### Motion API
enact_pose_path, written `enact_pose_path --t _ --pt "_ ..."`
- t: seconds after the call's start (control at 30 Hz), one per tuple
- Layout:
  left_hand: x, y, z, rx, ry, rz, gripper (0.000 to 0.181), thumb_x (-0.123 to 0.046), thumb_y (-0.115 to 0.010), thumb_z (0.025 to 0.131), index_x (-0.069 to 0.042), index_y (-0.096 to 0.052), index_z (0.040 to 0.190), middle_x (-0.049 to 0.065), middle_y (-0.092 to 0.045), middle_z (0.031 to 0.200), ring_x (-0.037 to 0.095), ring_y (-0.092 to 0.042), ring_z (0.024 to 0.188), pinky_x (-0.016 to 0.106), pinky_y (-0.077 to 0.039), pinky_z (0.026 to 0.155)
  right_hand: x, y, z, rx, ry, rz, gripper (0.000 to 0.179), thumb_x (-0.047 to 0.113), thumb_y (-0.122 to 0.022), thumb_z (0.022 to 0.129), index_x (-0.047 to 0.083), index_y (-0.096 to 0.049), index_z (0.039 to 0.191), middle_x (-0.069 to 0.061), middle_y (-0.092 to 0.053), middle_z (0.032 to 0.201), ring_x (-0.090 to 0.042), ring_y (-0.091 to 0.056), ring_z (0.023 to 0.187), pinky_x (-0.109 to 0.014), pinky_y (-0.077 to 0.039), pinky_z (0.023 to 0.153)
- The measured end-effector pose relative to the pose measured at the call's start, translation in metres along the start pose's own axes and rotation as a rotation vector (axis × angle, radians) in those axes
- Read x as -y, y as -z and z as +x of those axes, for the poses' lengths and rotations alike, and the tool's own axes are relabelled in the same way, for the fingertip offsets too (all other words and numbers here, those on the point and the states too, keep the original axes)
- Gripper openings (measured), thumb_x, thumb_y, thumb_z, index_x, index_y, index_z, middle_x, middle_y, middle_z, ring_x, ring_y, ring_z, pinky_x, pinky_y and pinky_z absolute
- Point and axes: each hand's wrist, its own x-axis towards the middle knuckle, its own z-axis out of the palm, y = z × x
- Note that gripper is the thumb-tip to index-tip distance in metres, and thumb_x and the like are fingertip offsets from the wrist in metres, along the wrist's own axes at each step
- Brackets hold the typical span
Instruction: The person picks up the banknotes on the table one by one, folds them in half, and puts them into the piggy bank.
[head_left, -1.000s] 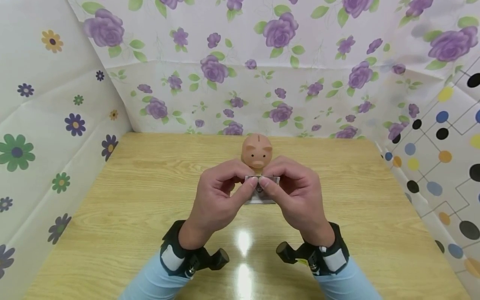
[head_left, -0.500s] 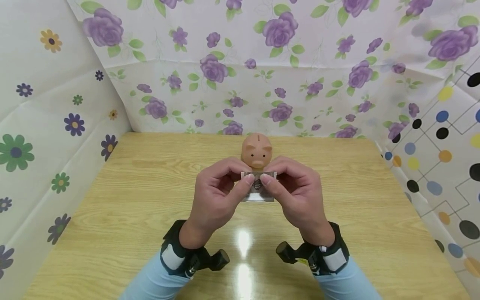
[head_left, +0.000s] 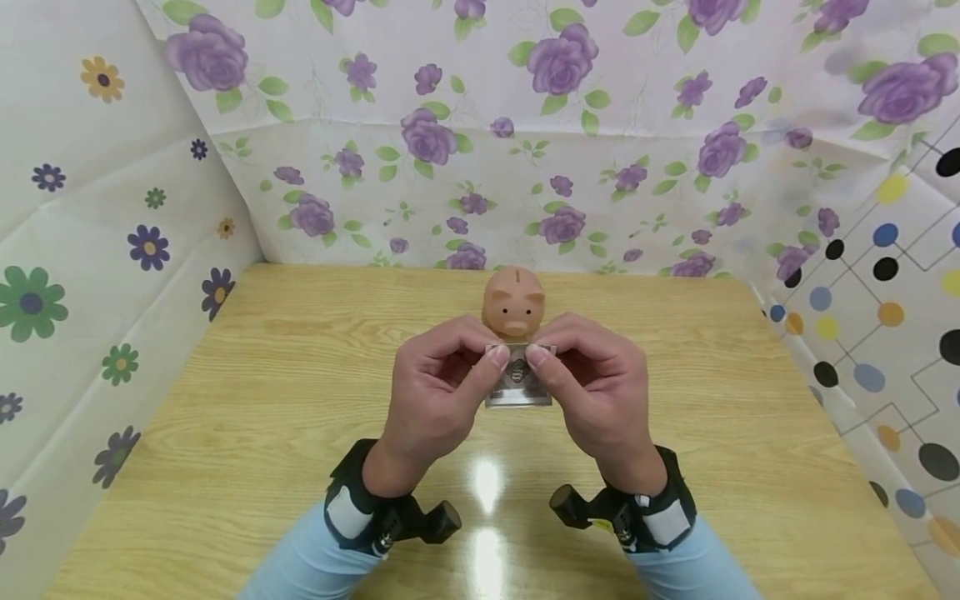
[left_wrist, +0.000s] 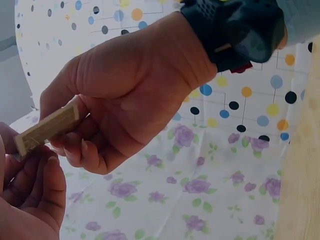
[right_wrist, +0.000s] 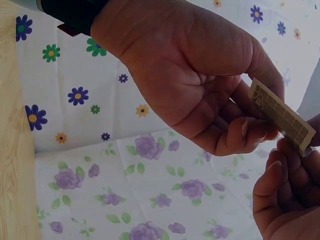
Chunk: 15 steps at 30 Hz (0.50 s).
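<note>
A small flat silvery-grey printed packet (head_left: 519, 392) with a pale border and a dark mark at its middle is held between both hands. My left hand (head_left: 431, 387) pinches its upper left part, thumb on the near face and fingers curled behind. On the upper right part, my right hand (head_left: 600, 392) has the same pinch, the two thumbs a little apart. In the left wrist view the packet (left_wrist: 47, 129) appears as a narrow strip; in the right wrist view the packet (right_wrist: 282, 117) shows lines and a triangular mark. Just beyond the hands stands a pink piggy bank (head_left: 513, 304), facing me.
The pale wooden table (head_left: 285, 333) lies under the hands. Behind it hangs a purple-flowered sheet (head_left: 495, 167), with a flower-patterned sheet (head_left: 105, 250) on the left and a dotted one (head_left: 900, 333) on the right.
The thumbs have moved apart from nearly touching, baring more of the packet's printed face. The packet has tipped to show its face more fully. The piggy bank has stayed put.
</note>
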Motion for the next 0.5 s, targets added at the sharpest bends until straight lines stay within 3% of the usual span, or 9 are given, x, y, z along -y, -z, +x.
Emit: enact_pose_path --t 0.27,0.5 --pt "-0.0034 0.0011 0.0004 -0.027 -0.016 0.053 0.012 0.0 -0.061 0.099 0.007 -0.064 0.089 0.015 -0.06 0.08 0.012 -0.051 0.065 0.026 -0.042 0.05 -0.0001 0.0012 -0.0004 -0.032 0.001 -0.002 0.01 0.0 -0.065 0.097 -0.004 -0.07 0.089 0.0 -0.07 0.086 -0.015 -0.056 0.072 -0.025 -0.045 0.058" --pt "-0.0013 0.0003 0.0003 -0.027 -0.048 0.039 0.014 0.008 -0.059 0.095 0.003 -0.062 0.082 0.012 -0.056 0.074 0.012 -0.049 0.065 0.024 -0.04 0.049 -0.0004 -0.0007 -0.0005 -0.049 0.025 0.029 0.01 -0.006 -0.063 0.095 -0.007 -0.069 0.086 -0.001 -0.07 0.085 -0.015 -0.057 0.072 -0.025 -0.046 0.058"
